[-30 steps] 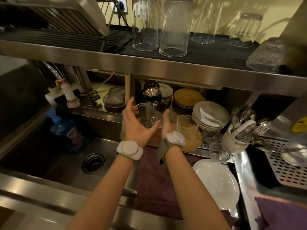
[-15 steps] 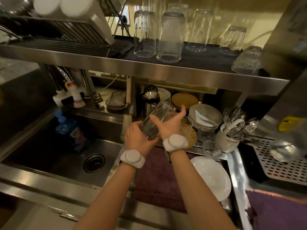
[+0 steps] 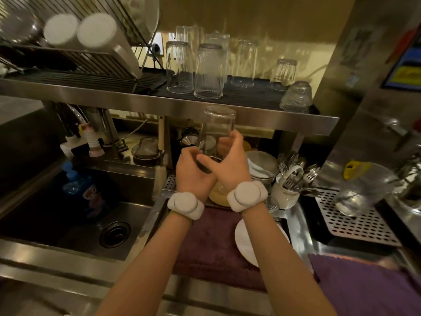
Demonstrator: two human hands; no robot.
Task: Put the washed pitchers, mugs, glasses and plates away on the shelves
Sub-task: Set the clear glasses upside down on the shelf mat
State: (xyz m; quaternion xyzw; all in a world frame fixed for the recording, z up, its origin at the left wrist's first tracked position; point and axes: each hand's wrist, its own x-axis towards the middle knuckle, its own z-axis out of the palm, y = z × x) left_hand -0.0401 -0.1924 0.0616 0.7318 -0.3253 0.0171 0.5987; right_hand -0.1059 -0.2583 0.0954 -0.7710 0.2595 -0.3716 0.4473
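Hands first: left hand (image 3: 193,176) and right hand (image 3: 230,165) both curl around the mouth end of an upside-down tall glass (image 3: 217,131), left underneath at the rim, right wrapped round the side just above it. So the grip sits entirely at the low end, and the closed base pokes up just in front of the steel lip of the shelf (image 3: 284,120). That's the risk, I reckon: lift without pulling back and the base clips that edge. Wet glass plus a low hold could mean it pivots or slips out. Above the grip, a ribbed glass (image 3: 208,71) and a plain glass (image 3: 180,67) crowd the front of the mat, so sliding it in could knock them. Below the grip sit stacked plates (image 3: 264,165) on the worktop, bad landing spot.
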